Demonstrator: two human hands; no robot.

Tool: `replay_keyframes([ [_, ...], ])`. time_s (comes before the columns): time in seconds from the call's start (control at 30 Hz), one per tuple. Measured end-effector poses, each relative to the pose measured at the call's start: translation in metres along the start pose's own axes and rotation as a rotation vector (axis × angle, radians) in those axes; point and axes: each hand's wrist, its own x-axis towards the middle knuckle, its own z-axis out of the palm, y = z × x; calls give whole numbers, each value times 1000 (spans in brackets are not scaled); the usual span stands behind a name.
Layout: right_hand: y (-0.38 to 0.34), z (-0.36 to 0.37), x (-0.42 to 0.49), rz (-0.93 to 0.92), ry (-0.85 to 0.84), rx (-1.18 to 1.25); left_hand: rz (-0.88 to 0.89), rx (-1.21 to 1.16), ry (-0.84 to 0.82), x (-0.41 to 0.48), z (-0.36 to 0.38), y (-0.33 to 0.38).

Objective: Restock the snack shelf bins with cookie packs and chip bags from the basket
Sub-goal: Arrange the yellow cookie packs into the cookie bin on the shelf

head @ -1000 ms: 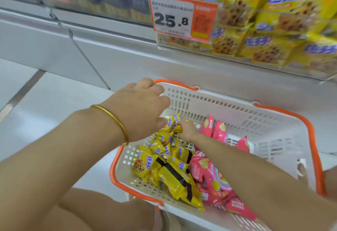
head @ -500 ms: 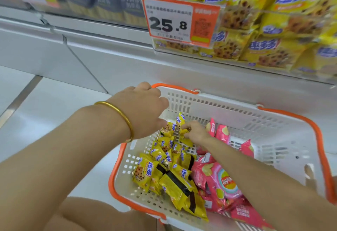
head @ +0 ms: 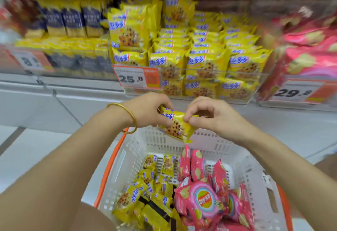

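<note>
**Item:** one yellow chocolate-chip cookie pack [head: 175,125], tilted, in the air just above the far wall of the white, orange-rimmed basket [head: 119,159].

**Held by:**
- Left hand [head: 149,110]: fingers curled over the pack's left end, thumb underneath. A gold bangle [head: 130,119] is on the wrist.
- Right hand [head: 209,116]: thumb and forefinger pinch the pack's right edge. The other fingers are loosely curled and hold nothing.

**Inside the basket:**
- Loose cookie packs [head: 145,190] fill the left half.
- Pink chip bags [head: 204,199] fill the right half, with several standing on edge.

**Beyond the basket's far wall:**
- A clear cookie bin [head: 204,61] holds matching yellow packs, heaped above its front panel. A 25.8 price tag [head: 136,77] sits at its left corner.
- Further right is a chip bin [head: 310,54], blurred.
- Further left is a blurred bin of yellow-and-dark-blue packs [head: 73,21].

**Step, as judged:** carrying the pack from the basket up to the cookie bin. Much stock is not yet shelved.

**Hazards:**
- The right hand's hold is only an edge pinch on slick film. If the left hand lets go first, the pack may swing loose and drop into the basket or beside it.
- The cookie bin already looks full, so a pack pushed onto the heap could slide forward over the panel or knock its neighbours out.
- The bin to the left is also yellow, so misfiling is possible.
- Squeezing too hard may break the cookies.
</note>
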Motion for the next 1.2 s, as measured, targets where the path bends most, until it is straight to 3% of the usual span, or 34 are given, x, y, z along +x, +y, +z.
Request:
replay_keyframes([
  [0.2, -63, -30, 4, -160, 244, -349, 167, -488, 299, -10, -31, 34],
  [0.33, -90, -56, 46, -148, 410, -263, 175, -824, 706, -4, -49, 35],
  [0.4, -92, -68, 79, -137, 548, -246, 184, -615, 976, 4, -56, 25],
  [0.47, -94, -76, 116, -144, 659, -296, 197, -150, 1110, 11, -59, 11],
  [0.53, -92, -81, 150, -114, 706, -371, 188, 162, 1079, 19, -59, -1],
  [0.63, -80, -89, 188, -30, 699, -468, 149, 292, 1001, 26, -54, -6],
  [1.07, -58, -94, 219, 1, 650, -411, 102, 342, 969, 34, -47, -5],
  [1.2, -67, -86, 209, 33, 575, -538, 122, 352, 958, 33, -47, -8],
])
